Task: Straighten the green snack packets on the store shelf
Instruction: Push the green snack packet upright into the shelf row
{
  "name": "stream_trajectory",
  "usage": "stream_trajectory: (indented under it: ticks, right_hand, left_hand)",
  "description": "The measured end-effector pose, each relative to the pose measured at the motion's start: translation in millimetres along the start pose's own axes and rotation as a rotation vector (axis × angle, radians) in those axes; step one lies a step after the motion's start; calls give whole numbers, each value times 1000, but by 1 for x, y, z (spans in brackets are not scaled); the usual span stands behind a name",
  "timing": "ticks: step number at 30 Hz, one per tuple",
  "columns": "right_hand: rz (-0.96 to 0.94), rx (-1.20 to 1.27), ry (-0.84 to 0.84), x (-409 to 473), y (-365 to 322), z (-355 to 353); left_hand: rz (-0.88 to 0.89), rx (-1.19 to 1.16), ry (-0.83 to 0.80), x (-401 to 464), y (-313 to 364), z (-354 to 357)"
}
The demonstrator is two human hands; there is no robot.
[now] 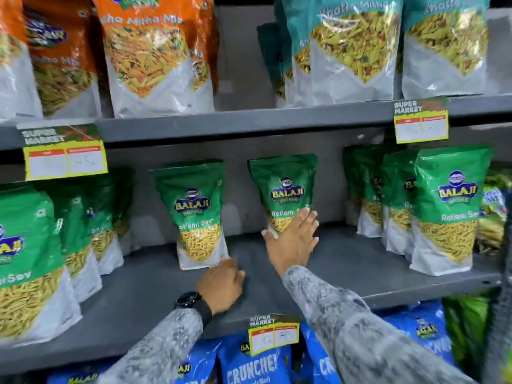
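Green Balaji Ratlami Sev packets stand on the grey middle shelf. One packet stands alone left of centre, tilted slightly. A second lone packet stands further back, right of centre. My right hand lies flat and open against the lower front of that second packet, fingers spread. My left hand rests on the shelf just below the first packet's bottom right corner, its fingers curled; a black watch sits on that wrist. Rows of the same green packets stand at the left and right.
The upper shelf holds orange mix bags and teal bags. Blue Cruncher packets fill the shelf below. Price tags hang at the left, the right and the lower centre.
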State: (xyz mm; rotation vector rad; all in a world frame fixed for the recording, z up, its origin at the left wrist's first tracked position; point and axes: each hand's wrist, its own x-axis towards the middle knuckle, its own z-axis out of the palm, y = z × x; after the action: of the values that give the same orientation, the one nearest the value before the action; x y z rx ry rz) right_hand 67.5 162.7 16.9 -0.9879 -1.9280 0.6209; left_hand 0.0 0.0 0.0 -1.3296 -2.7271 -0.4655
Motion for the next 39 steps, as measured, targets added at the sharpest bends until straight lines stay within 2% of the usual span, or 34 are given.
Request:
stream_trajectory:
  ticks: [5, 10, 20, 39]
  right_hand:
    - [145, -54, 57, 25, -10, 32]
    - [155, -81, 186, 32, -4, 59]
    - [126, -80, 256, 38, 4, 71]
    - [72, -16, 204, -10, 27, 1]
  left_hand:
    - [14, 47, -65, 7, -3, 16]
    - [32, 62, -77, 10, -7, 23]
    - [42, 52, -79, 10, -9, 27]
    - [19, 61, -131, 11, -5, 23]
